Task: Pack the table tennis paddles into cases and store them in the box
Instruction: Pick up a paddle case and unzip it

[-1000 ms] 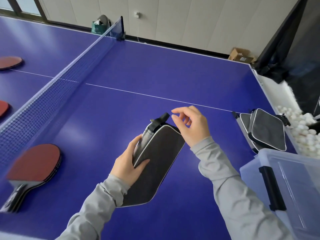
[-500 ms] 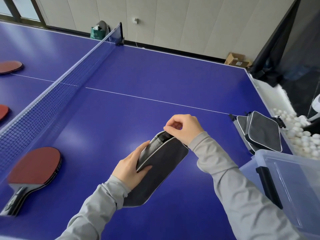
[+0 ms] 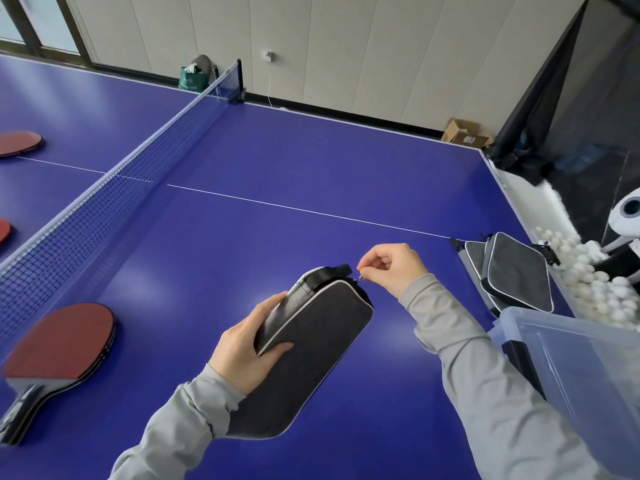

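Two hands work on a dark grey paddle case (image 3: 311, 355) held above the blue table (image 3: 311, 161) in the head view. The left hand (image 3: 247, 344) grips the case's near edge, thumb on top, fingers curled underneath. The right hand (image 3: 393, 268) pinches the small zipper pull (image 3: 360, 278) at the case's far corner, fingers curled together. To the right lie more grey cases (image 3: 516, 277), just beyond a clear plastic box (image 3: 581, 368). At left, stacked red paddles (image 3: 59, 344) rest beside the net (image 3: 104, 199).
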### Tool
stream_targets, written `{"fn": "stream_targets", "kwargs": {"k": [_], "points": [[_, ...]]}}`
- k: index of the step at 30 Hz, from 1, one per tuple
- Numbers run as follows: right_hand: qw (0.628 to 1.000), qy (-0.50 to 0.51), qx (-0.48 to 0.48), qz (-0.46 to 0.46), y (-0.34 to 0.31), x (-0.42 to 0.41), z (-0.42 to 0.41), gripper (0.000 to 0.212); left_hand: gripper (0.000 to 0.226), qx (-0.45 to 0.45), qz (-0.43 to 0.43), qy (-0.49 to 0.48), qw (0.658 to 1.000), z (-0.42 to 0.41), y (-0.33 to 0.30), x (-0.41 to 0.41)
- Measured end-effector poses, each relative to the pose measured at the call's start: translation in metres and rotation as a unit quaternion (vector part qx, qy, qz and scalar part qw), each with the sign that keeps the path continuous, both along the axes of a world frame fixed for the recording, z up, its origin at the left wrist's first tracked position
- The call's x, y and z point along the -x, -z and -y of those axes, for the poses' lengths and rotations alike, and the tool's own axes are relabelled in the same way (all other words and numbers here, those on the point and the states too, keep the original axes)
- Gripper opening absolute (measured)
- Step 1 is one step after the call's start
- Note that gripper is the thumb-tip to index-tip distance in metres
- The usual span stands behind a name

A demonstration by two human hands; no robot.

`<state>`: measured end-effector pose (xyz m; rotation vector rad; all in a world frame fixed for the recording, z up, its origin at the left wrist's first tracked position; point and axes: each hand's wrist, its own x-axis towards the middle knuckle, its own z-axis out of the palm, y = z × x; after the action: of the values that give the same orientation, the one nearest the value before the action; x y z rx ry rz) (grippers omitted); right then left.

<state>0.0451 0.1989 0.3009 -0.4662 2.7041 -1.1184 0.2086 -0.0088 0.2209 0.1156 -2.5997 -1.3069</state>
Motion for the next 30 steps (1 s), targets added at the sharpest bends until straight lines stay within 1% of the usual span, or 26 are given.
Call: {"fn": "stream_targets", "kwargs": {"k": [2, 5, 9, 12, 15, 18, 20, 23, 27, 30], "points": [[1.0, 0.024, 0.007, 0.01, 0.008, 0.001, -0.013, 0.016, 0.078, -0.05, -0.017, -0.03, 0.998, 0.006, -0.002, -0.002], [0.995, 0.049, 0.073, 0.05, 0.018, 0.0, -0.028, 0.022, 0.072, -0.152, -0.044, -0.054, 0.986, 0.016, -0.008, -0.002], [0.982, 0.077, 0.146, 0.092, 0.032, -0.007, -0.035, 0.024, 0.067, -0.278, -0.012, -0.065, 0.958, 0.025, -0.013, 0.003], [0.983, 0.079, 0.149, 0.078, 0.041, -0.015, -0.034, 0.026, 0.064, -0.345, 0.01, -0.093, 0.934, 0.024, -0.012, 0.009], [0.99, 0.078, 0.119, 0.015, 0.046, -0.022, -0.033, 0.024, 0.057, -0.377, 0.029, -0.117, 0.919, 0.021, -0.009, 0.014], [0.994, 0.068, 0.07, -0.054, 0.05, -0.029, -0.034, 0.021, 0.054, -0.401, 0.042, -0.14, 0.904, 0.017, -0.007, 0.018], [0.993, 0.06, 0.059, -0.081, 0.054, -0.035, -0.036, 0.017, 0.051, -0.408, 0.045, -0.162, 0.897, 0.014, -0.007, 0.021], [0.989, 0.042, 0.067, -0.121, 0.06, -0.046, -0.037, 0.013, 0.048, -0.411, 0.044, -0.205, 0.887, 0.012, -0.009, 0.027], [0.983, 0.02, 0.093, -0.158, 0.065, -0.056, -0.038, 0.019, 0.053, -0.42, 0.027, -0.274, 0.864, 0.013, -0.008, 0.034], [0.98, 0.017, 0.091, -0.179, 0.071, -0.063, -0.04, 0.019, 0.055, -0.423, 0.009, -0.328, 0.845, 0.015, -0.004, 0.039]]}}
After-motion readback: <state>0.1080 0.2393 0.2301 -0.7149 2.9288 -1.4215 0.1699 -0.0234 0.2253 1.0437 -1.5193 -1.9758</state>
